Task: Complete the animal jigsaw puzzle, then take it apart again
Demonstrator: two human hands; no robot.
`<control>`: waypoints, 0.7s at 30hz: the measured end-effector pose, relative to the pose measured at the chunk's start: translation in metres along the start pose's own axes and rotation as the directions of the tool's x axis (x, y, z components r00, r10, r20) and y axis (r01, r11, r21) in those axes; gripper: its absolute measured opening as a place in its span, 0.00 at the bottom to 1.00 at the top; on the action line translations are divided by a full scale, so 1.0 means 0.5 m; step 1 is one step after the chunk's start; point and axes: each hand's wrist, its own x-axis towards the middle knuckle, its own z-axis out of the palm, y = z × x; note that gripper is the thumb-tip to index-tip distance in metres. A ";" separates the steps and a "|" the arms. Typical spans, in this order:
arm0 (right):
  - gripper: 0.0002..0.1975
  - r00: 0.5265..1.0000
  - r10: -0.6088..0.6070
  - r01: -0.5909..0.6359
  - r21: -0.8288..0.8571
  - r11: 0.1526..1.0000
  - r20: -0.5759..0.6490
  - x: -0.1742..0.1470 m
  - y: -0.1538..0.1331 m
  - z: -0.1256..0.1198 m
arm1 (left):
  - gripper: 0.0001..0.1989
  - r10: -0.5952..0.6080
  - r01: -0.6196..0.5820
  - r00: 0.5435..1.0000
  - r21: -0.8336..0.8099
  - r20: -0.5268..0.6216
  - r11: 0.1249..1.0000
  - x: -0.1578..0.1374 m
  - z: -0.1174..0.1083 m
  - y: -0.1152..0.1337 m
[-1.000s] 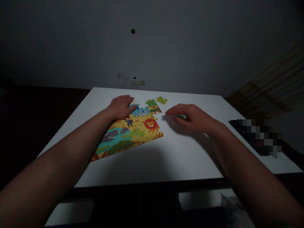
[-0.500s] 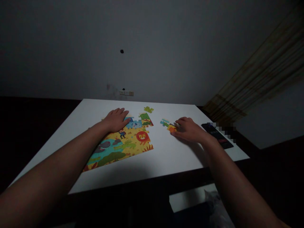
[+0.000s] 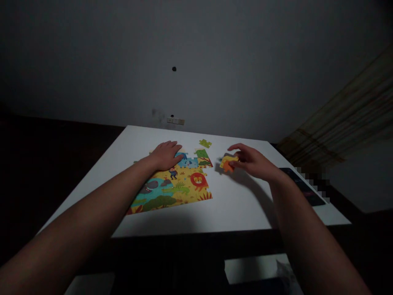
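Note:
A partly joined jigsaw puzzle [image 3: 181, 188] with cartoon animals, among them a lion, an elephant and a hippo, lies flat on the white table [image 3: 236, 209]. My left hand [image 3: 166, 155] rests palm down on its upper left part, fingers stretched out, covering some of the picture. To the right of the puzzle, my right hand [image 3: 251, 162] pinches a yellow and orange puzzle piece [image 3: 227, 164] between thumb and fingers, raised off the table with its shadow below. Partly hidden behind that piece is a bluish piece. A loose green puzzle piece [image 3: 205, 143] lies beyond the puzzle.
A dark phone-like device [image 3: 302, 186] lies at the table's right edge, partly blurred out. Behind the table stands a grey wall with a socket strip [image 3: 176, 121]. A striped curtain [image 3: 344, 110] hangs at the right.
My right hand has lifted the yellow and orange piece off the table and tilted it. My left hand stays on the puzzle. The whole view has shifted, so things appear further right.

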 end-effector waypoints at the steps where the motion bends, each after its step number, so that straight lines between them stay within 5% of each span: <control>1: 0.30 0.999 -0.041 0.039 0.065 0.997 0.018 0.015 -0.018 0.011 | 0.40 0.001 -0.001 1.000 -0.004 -0.004 1.000 -0.001 -0.001 0.001; 8: 0.17 0.921 -0.079 0.025 0.146 0.989 0.381 0.090 -0.067 0.095 | 0.38 -0.004 0.004 1.000 -0.022 -0.005 1.000 -0.006 -0.012 -0.008; 14: 0.16 0.910 0.015 -0.069 0.114 0.991 0.415 0.063 -0.016 0.091 | 0.38 -0.026 0.026 1.000 -0.032 -0.017 0.999 0.006 -0.013 -0.032; 21: 0.13 0.924 0.060 -0.066 0.002 0.998 0.378 0.056 -0.024 0.088 | 0.39 -0.034 0.033 0.999 -0.042 -0.030 0.999 0.010 -0.012 -0.043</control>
